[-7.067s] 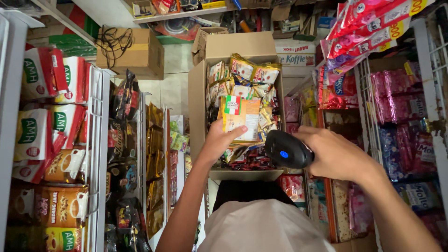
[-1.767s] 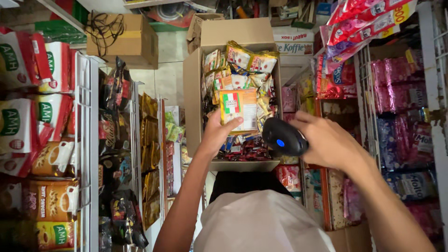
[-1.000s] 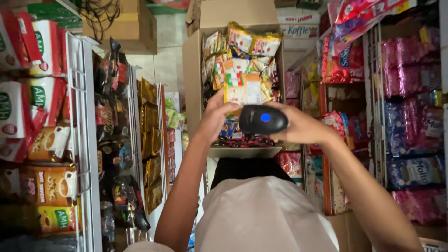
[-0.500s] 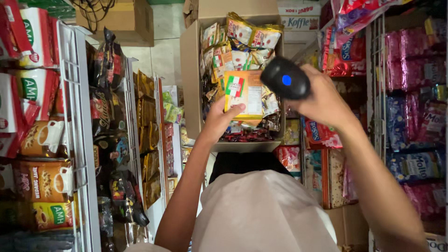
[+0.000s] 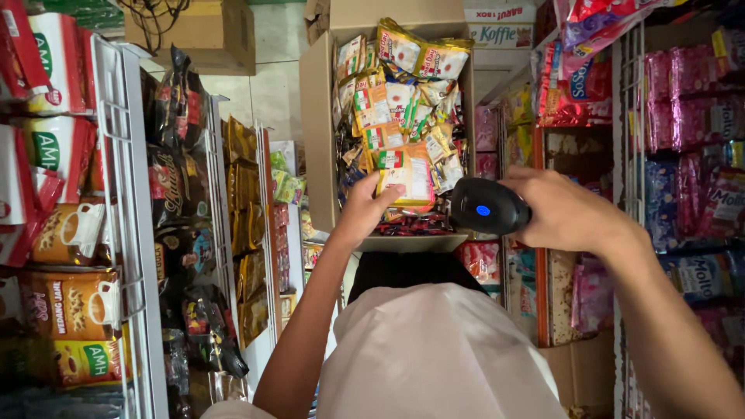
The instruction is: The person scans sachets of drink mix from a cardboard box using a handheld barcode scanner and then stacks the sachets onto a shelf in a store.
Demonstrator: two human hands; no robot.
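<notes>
Fingers (image 5: 386, 195) of the left hand (image 5: 365, 209) are pinching an orange-and-yellow foil sachet (image 5: 407, 177) inside the tall cardboard box (image 5: 318, 132), while the right hand (image 5: 563, 209), now lowered from half a second ago, is wrapping a black handheld scanner (image 5: 487, 206) levelled beside the sachet.

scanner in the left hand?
No: the black handheld scanner sits in the right hand, while the left hand holds an orange sachet pack at the cardboard box.
</notes>
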